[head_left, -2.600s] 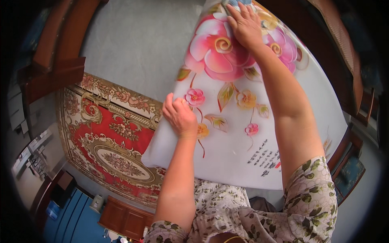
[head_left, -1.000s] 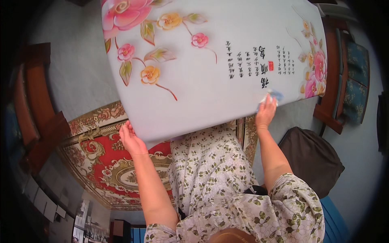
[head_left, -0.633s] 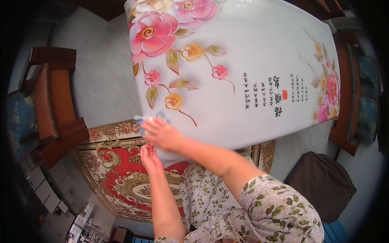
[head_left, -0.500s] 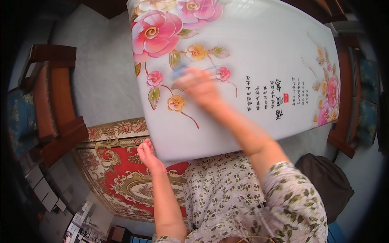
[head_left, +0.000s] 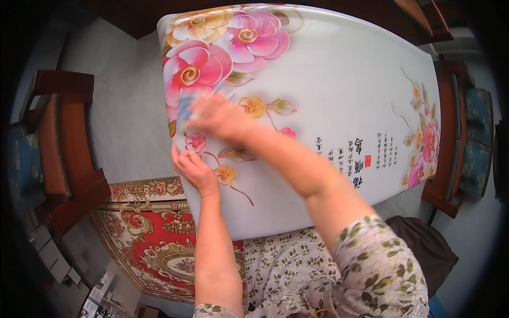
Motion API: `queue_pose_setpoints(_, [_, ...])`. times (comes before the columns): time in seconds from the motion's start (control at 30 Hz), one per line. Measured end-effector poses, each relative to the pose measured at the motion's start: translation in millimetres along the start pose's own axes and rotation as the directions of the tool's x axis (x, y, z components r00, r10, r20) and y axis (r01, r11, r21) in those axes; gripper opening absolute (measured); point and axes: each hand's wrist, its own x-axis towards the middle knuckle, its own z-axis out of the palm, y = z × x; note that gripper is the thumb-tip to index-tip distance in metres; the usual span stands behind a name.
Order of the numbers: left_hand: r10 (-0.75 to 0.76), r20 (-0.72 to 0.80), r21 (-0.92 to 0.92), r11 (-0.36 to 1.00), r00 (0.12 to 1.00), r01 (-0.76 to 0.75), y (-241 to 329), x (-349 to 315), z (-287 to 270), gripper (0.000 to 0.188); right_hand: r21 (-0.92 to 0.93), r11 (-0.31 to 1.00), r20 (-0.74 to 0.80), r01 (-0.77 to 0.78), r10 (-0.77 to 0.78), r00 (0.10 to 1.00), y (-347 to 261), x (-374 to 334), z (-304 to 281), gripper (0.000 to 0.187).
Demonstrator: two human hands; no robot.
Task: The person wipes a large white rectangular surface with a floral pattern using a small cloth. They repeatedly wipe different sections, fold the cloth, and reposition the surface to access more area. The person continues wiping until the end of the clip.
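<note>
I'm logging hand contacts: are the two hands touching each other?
Apart. The head view shows the small pink flower on the white tablecloth in the gap between the left hand and the right hand.

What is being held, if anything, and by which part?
The right hand has a blue cloth, but blur hides which part it grips. The left hand touches the flowered table cover; any grip there is unclear.
</note>
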Motion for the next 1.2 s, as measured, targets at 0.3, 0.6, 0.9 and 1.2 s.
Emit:
queue_pose_setpoints(0.3, [0.068, 0.122, 0.226, 0.969, 0.99, -0.094, 8.9, -4.6, 7.0, 0.012, -0.562, 0.145, -0.671, -0.814, 0.496, 0.552, 208.6, -149.3, -78.5, 0.036])
queue_pose_setpoints(0.6, [0.067, 0.171, 0.268, 0.957, 0.983, -0.112, 8.9, -1.9, 5.9, 0.013, 0.059, 0.993, -0.1, 0.1, -0.094, 0.991, 83.1, 113.1, 18.9, 0.033])
queue_pose_setpoints(0.9, [0.107, 0.127, 0.268, 0.953, 0.986, -0.138, 16.5, -1.7, 9.1, 0.012, -0.172, -0.076, -0.568, -0.982, 0.822, 0.036, 274.1, -248.9, -182.3, 0.039])
queue_pose_setpoints(1.2, [0.122, 0.109, 0.295, 0.944, 0.987, -0.149, 5.8, -2.8, 9.8, 0.013, 0.152, 0.964, 0.188, -0.22, 0.19, 0.964, -0.9, -202.8, -104.0, 0.038])
